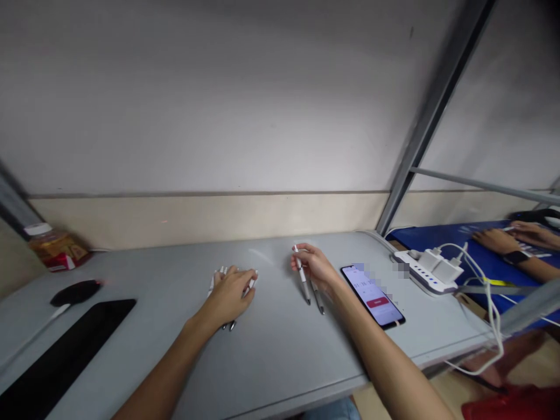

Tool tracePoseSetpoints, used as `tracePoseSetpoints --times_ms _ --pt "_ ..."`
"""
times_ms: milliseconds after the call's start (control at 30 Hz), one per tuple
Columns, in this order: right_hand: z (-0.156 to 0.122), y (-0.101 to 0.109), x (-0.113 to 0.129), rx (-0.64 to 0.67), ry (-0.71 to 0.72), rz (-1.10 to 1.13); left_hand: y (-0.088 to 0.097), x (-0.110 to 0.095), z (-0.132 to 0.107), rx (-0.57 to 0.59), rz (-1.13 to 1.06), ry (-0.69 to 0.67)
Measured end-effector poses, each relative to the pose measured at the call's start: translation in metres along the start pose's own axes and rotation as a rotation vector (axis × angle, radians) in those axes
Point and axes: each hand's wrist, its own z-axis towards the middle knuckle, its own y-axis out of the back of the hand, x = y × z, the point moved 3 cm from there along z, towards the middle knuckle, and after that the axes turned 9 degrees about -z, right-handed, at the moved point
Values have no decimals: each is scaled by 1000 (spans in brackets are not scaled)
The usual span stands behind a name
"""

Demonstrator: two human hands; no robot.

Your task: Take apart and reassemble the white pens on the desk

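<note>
My left hand (231,291) rests low over a small group of white pens, its fingers curled down. One white pen (251,284) shows between its thumb and forefinger. White pen ends (212,281) stick out on the far side of this hand, and dark metallic tips (232,325) on the near side; their middles are hidden. My right hand (315,265) pinches a white pen (301,274) with a grey grip, tilted, its tip pointing down towards me. Close beside it, a second pen (320,300) is partly covered by this hand.
Right of my right forearm lies a lit phone (371,296), with a white power strip (426,273) and cables beyond. To the left are a black mat (74,356), a black oval device (76,293) and a bottle (56,248). Another person's hands (496,240) are at the blue table (437,236).
</note>
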Motion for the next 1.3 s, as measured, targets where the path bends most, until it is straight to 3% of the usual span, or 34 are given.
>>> tracePoseSetpoints --times_ms 133,200,267,500,800,867,933,1067,1300 --pt "5 16 -7 -197 53 -618 -1 -5 -1 37 -26 -19" --pt "8 25 -12 -187 9 -959 0 -6 -1 38 -29 -12" --pt "10 33 -17 -174 -28 -1038 0 -8 -1 46 -34 -22" --pt "11 39 -25 -59 -54 -1114 -2 -10 -1 69 -44 -71" --pt "5 36 -22 -138 -71 -1116 6 -21 0 -8 -89 -168" --pt "1 29 -17 -194 14 -1109 7 -24 0 -5 -115 -175" --pt "-4 17 -8 -165 200 -1081 7 -26 0 1 -134 -170" --pt "-18 -15 5 147 535 -998 5 -24 0 -4 -229 -132" --pt "-28 -38 6 312 577 -974 5 -30 -2 39 -422 -133"
